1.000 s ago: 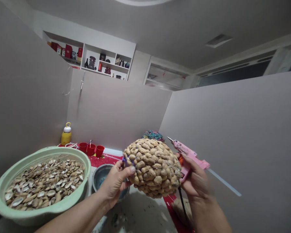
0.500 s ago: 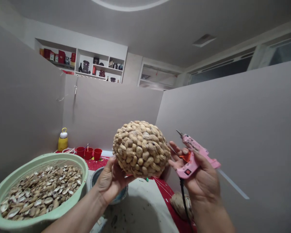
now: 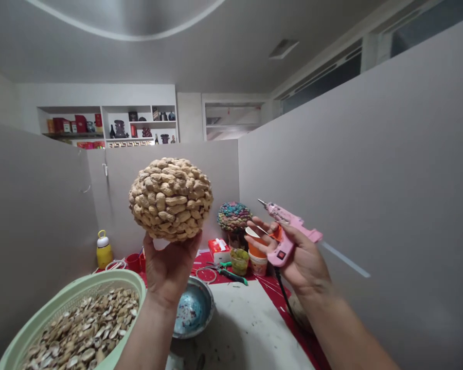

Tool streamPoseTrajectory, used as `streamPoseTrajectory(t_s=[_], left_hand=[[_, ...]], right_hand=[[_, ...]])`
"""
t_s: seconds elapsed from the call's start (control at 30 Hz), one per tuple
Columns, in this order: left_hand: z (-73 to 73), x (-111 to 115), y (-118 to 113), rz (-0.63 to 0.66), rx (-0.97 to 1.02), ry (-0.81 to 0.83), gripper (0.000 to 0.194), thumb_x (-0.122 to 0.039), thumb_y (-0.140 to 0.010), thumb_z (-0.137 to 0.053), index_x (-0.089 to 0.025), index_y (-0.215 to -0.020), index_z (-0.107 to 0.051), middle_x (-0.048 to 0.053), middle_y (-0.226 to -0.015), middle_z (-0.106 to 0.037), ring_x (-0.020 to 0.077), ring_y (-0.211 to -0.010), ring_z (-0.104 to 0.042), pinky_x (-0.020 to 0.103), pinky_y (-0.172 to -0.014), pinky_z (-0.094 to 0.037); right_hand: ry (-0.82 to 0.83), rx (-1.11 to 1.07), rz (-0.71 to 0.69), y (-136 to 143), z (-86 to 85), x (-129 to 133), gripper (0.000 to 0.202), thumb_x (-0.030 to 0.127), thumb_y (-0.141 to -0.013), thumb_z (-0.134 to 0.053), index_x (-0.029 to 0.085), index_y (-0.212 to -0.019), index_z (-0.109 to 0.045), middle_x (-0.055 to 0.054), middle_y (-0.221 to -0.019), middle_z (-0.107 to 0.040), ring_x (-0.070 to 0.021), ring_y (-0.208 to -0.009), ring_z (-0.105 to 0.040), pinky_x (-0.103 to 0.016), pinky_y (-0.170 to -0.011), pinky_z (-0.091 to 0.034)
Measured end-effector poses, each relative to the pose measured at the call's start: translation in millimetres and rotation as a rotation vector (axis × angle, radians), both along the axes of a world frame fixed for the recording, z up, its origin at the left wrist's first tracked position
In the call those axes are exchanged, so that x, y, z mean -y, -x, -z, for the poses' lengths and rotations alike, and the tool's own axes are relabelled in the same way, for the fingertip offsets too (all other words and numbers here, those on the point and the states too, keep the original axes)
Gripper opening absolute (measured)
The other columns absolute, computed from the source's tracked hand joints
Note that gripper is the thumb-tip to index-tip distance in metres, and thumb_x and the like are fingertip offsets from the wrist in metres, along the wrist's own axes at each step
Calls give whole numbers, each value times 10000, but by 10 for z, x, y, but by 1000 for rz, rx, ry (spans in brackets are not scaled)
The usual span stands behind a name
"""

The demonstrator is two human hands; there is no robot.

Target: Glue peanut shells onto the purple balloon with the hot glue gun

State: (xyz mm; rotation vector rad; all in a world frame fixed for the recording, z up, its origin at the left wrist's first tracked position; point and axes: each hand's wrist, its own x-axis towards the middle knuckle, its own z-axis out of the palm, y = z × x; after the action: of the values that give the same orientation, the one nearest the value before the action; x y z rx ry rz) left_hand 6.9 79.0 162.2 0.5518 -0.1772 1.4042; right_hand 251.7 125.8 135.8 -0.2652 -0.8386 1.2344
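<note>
My left hand (image 3: 168,270) holds up a rounded ball covered in peanut shells (image 3: 172,200), gripping it from below. Its underside is hidden by the fingers. To the right, my right hand (image 3: 293,252) holds a pink glue gun (image 3: 293,226) between thumb and palm, other fingers stretched out to the left. The gun has an orange trigger, a nozzle pointing up left, a clear glue stick (image 3: 345,259) out of its back and a black cord hanging down. The two hands are well apart.
A green basket (image 3: 133,280) of shell halves stands at lower left, beside a metal bowl (image 3: 206,316) stained blue. Behind are a yellow bottle (image 3: 104,255), red cups (image 3: 133,262), green-handled pliers (image 3: 233,276), paper cups (image 3: 258,264) and a colourful shell-covered dome (image 3: 233,216). Grey partitions surround the table.
My left hand has raised the peanut-shell ball and moved it left, away from my right hand. The view has shifted, uncovering the colourful dome, cups and pliers. My right hand still holds the glue gun.
</note>
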Motion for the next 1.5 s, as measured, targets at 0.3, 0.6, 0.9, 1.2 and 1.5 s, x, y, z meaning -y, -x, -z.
streamPoseTrajectory(t_s=[0.3, 0.6, 0.9, 1.2, 1.5], left_hand=[[-9, -36, 48, -21, 51, 82, 727, -420, -829, -591, -114, -1427, -313, 207, -1358, -574, 297, -1330, -478, 425, -1062, -454], [-33, -38, 125, -46, 70, 74, 711, -408, -837, -588, -107, -1420, -312, 226, -1380, -544, 312, -1340, -463, 453, -1067, -449], [10, -71, 122, -78, 75, 95, 745, -408, -814, -611, -103, -1426, -316, 246, -1409, -503, 336, -1328, -471, 486, -1035, -473], [192, -59, 157, -440, -130, 68, 426, -388, -801, -664, -199, -1179, -604, 145, -1258, -655, 321, -1271, -525, 476, -970, -514], [649, 79, 231, -846, -606, 69, 527, -379, -726, -770, -253, -1208, -600, 50, -1226, -669, 246, -1159, -596, 381, -967, -501]], right_hand=[[85, -49, -35, 46, -34, 26, 92, 239, -716, -694, 200, -700, -613, -98, -1079, -722, -284, -1154, -615, -487, -931, -535], [88, -72, -33, 59, -10, -4, 88, 225, -726, -696, 203, -747, -614, -93, -1023, -736, -260, -1066, -660, -487, -887, -556], [131, -85, -14, 79, -37, 10, 62, 196, -765, -614, 184, -706, -631, -97, -1002, -740, -276, -1066, -657, -473, -867, -573], [34, -100, -27, 32, -63, 91, 72, 231, -738, -674, 188, -685, -651, -93, -1027, -733, -284, -1106, -630, -485, -903, -553], [-48, -33, -170, 325, -21, 321, 126, 297, -719, -739, 184, -766, -708, -90, -1087, -717, -320, -1230, -531, -521, -977, -479]])
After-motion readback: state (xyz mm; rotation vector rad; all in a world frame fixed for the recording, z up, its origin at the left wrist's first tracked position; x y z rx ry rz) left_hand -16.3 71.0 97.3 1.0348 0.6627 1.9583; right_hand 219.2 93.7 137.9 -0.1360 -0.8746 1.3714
